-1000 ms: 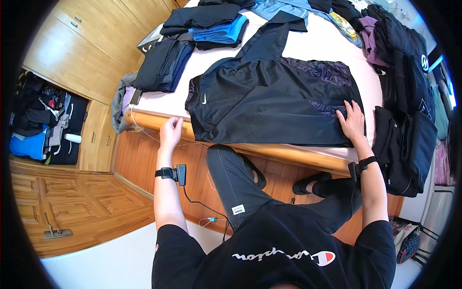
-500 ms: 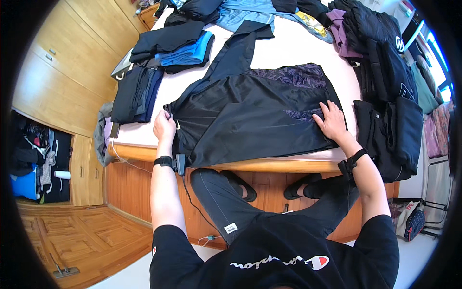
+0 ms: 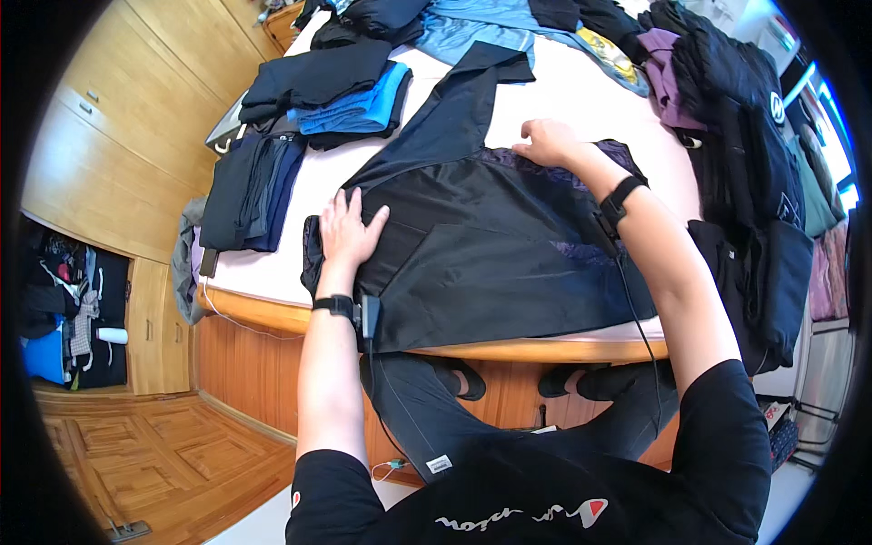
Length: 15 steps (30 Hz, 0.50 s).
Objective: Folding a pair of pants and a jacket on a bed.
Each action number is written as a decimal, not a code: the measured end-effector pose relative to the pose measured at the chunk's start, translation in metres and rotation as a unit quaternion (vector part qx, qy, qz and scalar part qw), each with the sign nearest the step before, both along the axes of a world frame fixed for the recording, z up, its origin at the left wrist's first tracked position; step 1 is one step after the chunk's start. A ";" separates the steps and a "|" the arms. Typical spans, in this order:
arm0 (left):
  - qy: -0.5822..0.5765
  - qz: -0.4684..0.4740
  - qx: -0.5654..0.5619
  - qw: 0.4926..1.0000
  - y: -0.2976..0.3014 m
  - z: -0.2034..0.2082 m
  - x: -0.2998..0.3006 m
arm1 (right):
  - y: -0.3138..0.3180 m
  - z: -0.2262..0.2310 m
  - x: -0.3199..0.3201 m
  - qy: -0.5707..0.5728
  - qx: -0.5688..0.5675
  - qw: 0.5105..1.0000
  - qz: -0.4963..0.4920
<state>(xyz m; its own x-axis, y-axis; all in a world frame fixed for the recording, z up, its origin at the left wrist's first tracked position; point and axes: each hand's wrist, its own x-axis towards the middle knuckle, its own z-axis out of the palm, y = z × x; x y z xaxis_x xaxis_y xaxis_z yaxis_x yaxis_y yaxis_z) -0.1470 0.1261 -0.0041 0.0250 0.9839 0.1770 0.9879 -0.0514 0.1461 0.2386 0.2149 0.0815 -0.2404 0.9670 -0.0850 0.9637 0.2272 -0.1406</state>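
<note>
A black long-sleeved garment (image 3: 490,263) with a satin sheen and dark purple patterned panels lies spread on the bed, one sleeve stretched toward the far side. My left hand (image 3: 347,229) rests flat on its left end, fingers spread. Over the garment's far edge, right of the outstretched sleeve, is my right hand (image 3: 548,143). Its fingers are bent, thumb apart from them, and nothing shows between them. The other sleeve cannot be seen. Both wrists wear black straps with small devices and cables.
Folded dark clothes (image 3: 245,195) and a stack with blue pieces (image 3: 350,100) lie on the left of the bed (image 3: 618,118). More black clothes (image 3: 754,282) are piled along the right. Light blue garments (image 3: 481,27) lie at the far end. Wooden cabinets (image 3: 136,118) stand at left.
My left hand has let go of the garment's left edge and now lies flat on it. My right hand has lifted from its right part and moved to the far edge.
</note>
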 end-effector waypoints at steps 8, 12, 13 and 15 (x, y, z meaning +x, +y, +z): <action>0.022 0.154 0.125 0.980 0.019 -0.016 -0.016 | 0.102 -0.057 -0.050 0.377 -0.121 0.885 -0.246; -0.240 -0.279 0.128 0.921 -0.007 -0.002 0.012 | 0.143 -0.082 -0.070 0.670 -0.128 0.658 -0.318; -0.225 -0.285 0.118 0.924 -0.010 -0.008 0.017 | 0.154 -0.083 -0.074 0.689 -0.160 0.637 -0.308; -0.199 -0.267 0.141 0.932 0.000 -0.015 0.028 | 0.173 -0.087 -0.062 0.708 -0.182 0.607 -0.311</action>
